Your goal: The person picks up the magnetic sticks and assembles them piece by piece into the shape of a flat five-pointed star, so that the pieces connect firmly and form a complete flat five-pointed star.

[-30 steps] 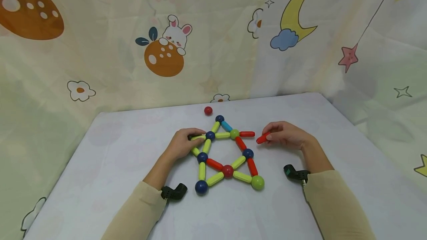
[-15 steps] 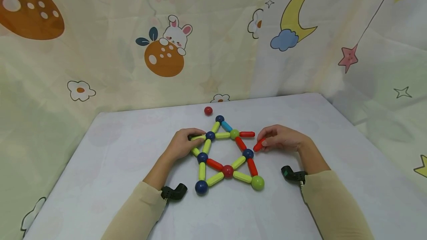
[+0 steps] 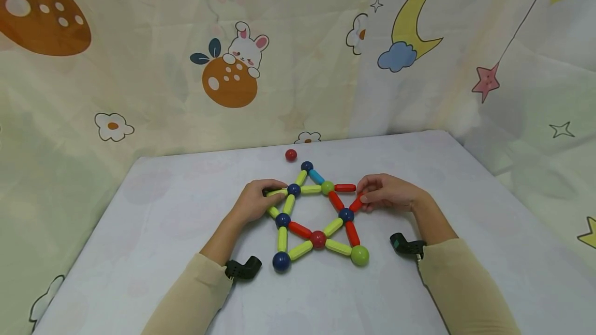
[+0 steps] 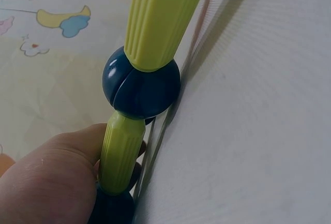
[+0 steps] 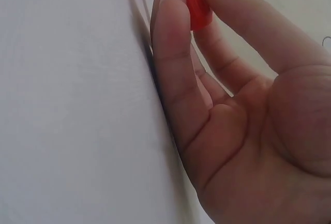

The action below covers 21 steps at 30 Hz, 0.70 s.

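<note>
Magnetic rods and balls form a star-like frame, with a red ball (image 3: 318, 239) at its near side. My left hand (image 3: 253, 200) grips the yellow-green rod (image 3: 277, 192) at the frame's left, thumb and fingers on either side of it. In the left wrist view, the thumb lies along that rod (image 4: 121, 154) below a dark blue ball (image 4: 142, 87). My right hand (image 3: 388, 192) pinches a red rod (image 3: 356, 203), its lower end at the right-hand dark blue ball (image 3: 346, 215). Another red rod (image 3: 345, 187) points from the green ball (image 3: 328, 187) towards the right fingertips.
A loose red ball (image 3: 291, 155) lies behind the frame near the back edge of the white table (image 3: 186, 293). A printed curtain (image 3: 163, 66) hangs behind. Each wrist carries a black camera, such as the right one (image 3: 406, 244).
My right hand has moved left and slightly down, bringing its red rod from beside the frame to the right-hand dark blue ball. The left hand has stayed in place.
</note>
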### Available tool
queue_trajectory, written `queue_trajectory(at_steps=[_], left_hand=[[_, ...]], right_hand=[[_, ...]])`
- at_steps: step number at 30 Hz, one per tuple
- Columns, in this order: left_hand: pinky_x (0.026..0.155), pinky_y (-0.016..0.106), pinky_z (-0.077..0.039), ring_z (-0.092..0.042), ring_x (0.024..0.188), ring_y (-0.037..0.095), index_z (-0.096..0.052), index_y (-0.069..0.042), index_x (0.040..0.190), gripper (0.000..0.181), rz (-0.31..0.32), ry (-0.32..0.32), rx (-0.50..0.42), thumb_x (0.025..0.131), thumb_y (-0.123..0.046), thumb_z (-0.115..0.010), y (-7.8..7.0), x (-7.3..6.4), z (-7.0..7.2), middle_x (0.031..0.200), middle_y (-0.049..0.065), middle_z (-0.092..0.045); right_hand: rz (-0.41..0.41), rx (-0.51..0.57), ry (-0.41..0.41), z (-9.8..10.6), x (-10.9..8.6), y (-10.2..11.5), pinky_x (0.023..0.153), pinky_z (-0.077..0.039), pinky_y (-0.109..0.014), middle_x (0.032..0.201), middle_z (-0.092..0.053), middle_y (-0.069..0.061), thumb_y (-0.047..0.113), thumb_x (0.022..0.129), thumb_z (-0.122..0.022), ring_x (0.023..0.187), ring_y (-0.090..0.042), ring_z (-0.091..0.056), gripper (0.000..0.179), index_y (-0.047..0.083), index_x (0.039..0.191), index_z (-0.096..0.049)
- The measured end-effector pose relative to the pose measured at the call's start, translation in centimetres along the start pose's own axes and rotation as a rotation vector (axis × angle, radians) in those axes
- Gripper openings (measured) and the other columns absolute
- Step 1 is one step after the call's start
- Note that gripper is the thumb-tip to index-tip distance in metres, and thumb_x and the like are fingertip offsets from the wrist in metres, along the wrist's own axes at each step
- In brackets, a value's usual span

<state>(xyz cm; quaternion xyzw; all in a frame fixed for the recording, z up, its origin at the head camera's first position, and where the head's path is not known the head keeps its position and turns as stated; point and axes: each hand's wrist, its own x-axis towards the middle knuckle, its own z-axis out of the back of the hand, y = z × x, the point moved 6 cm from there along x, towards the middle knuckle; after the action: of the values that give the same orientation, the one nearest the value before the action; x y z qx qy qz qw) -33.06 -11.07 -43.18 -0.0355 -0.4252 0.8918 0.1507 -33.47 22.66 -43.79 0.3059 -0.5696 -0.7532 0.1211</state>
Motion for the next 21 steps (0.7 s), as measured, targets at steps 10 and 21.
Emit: queue_trajectory(at_steps=[10, 21], left_hand=[[0.114, 0.051, -0.045, -0.059, 0.128, 0.027, -0.076, -0.020, 0.124, 0.029, 0.001, 0.004, -0.002, 0.097, -0.029, -0.072, 0.3, -0.1, -0.1, 0.131, 0.002, -0.072], [0.114, 0.050, -0.045, -0.059, 0.129, 0.026, -0.076, -0.021, 0.123, 0.028, -0.001, 0.001, -0.013, 0.097, -0.029, -0.073, 0.2, 0.2, 0.0, 0.130, 0.001, -0.072]], right_hand=[[-0.039, -0.023, -0.103, 0.2, 0.3, 0.0, 0.083, -0.063, -0.032, 0.102, -0.069, -0.012, 0.010, 0.096, -0.071, 0.087, -0.023, -0.072, 0.025, 0.001, 0.113, -0.054], [-0.007, -0.120, -0.244, 1.4, -0.6, 1.1, 0.079, -0.062, -0.032, 0.108, -0.066, -0.014, 0.023, 0.101, -0.065, 0.089, -0.027, -0.066, 0.038, -0.002, 0.128, -0.055]])
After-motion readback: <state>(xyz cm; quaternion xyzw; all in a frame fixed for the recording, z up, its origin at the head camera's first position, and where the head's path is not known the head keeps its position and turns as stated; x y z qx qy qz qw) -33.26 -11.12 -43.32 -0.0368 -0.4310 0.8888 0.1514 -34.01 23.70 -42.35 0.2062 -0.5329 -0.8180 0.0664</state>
